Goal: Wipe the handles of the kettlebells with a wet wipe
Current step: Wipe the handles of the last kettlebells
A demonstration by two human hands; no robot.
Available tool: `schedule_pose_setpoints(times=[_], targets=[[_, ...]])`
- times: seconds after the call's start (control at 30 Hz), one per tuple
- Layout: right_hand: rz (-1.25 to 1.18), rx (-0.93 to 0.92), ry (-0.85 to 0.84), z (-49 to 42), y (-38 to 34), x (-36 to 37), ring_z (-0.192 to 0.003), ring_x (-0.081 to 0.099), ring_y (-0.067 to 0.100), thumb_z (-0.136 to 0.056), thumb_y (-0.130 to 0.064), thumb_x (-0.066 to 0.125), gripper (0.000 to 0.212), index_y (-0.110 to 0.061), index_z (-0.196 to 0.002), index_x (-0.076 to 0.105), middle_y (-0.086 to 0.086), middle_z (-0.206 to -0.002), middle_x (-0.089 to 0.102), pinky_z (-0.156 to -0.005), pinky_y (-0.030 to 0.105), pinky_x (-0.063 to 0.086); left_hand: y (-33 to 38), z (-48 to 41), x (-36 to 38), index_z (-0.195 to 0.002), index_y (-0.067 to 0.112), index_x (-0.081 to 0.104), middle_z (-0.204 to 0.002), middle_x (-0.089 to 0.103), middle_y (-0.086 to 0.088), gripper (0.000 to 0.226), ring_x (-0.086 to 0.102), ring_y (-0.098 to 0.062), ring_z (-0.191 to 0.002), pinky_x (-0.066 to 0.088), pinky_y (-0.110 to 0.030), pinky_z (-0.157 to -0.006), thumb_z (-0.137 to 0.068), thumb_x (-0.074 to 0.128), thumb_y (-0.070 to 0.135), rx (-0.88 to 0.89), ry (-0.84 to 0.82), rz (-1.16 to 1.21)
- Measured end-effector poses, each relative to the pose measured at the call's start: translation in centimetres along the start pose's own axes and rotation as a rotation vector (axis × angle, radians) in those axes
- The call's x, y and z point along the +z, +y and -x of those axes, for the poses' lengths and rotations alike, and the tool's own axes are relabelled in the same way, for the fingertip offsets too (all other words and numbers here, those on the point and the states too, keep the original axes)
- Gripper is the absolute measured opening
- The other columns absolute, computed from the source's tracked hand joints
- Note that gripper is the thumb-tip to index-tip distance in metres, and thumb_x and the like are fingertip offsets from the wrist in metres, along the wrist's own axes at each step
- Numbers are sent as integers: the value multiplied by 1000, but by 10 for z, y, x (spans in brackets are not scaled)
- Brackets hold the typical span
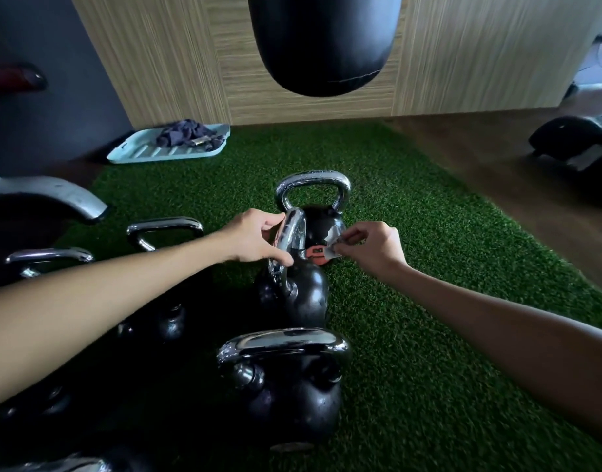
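Note:
Several black kettlebells with chrome handles stand on green turf. My left hand (258, 238) grips the chrome handle (290, 233) of the middle kettlebell (301, 294). My right hand (372, 248) pinches a thin, translucent wet wipe (333, 238), which stretches from the fingers toward that handle. Behind them stands a far kettlebell (313, 199) with an orange label (315, 254). A near kettlebell (289, 379) sits in front of me, untouched.
More kettlebell handles (165, 228) line up at the left beside a dark rack (44, 199). A black punching bag (323, 42) hangs above. A light blue tray (170, 152) with a dark cloth lies by the wood-panelled wall. Black equipment (575, 137) sits at the right.

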State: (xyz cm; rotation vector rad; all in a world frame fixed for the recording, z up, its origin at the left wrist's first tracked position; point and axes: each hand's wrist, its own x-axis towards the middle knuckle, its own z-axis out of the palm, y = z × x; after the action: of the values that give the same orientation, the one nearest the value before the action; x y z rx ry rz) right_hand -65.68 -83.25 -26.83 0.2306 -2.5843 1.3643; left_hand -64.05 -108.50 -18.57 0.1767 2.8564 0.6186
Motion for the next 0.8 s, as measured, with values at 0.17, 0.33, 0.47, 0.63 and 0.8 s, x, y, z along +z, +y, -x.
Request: schedule_pose_setpoints(times=[0.17,0.33,0.47,0.63,0.8], targets=[[-14,3,-10,-1,-3,1,-70,67,-3,-72,-28,91,20,-23,-86,77,-15,-80,72,-55,5,47,-5,-34,-50,-155,37,36,-149,51,9,112,47,-13,-136,33,-25,-109,-60,95,44,139,-258,-290],[2,2,-7,1,1,-4,-68,67,-4,-71,-32,91,19,-28,-82,76,-16,-78,73,-55,8,50,-26,-42,-79,-142,67,35,-124,65,6,110,58,-17,-109,47,-34,-97,-54,98,43,178,-298,-508],[-8,38,2,2,4,-8,-64,68,-2,-70,-33,92,21,-28,-85,78,-15,-78,74,-49,9,48,-34,-31,-71,-149,60,31,-126,48,5,111,39,-9,-112,36,-27,-94,-65,95,24,215,-262,-527],[-14,50,9,1,-3,-4,-65,68,-2,-68,-34,93,24,-27,-84,77,-14,-77,74,-51,8,47,-33,-26,-67,-149,63,23,-121,36,2,113,55,-20,-111,48,-36,-97,-69,93,25,232,-198,-617],[-41,50,-11,-4,-15,5,-65,67,-2,-69,-31,93,21,-27,-83,77,-13,-78,74,-51,8,47,-40,-21,-63,-151,59,26,-132,33,5,105,57,-10,-83,51,-31,-66,-79,86,13,278,-169,-606]])
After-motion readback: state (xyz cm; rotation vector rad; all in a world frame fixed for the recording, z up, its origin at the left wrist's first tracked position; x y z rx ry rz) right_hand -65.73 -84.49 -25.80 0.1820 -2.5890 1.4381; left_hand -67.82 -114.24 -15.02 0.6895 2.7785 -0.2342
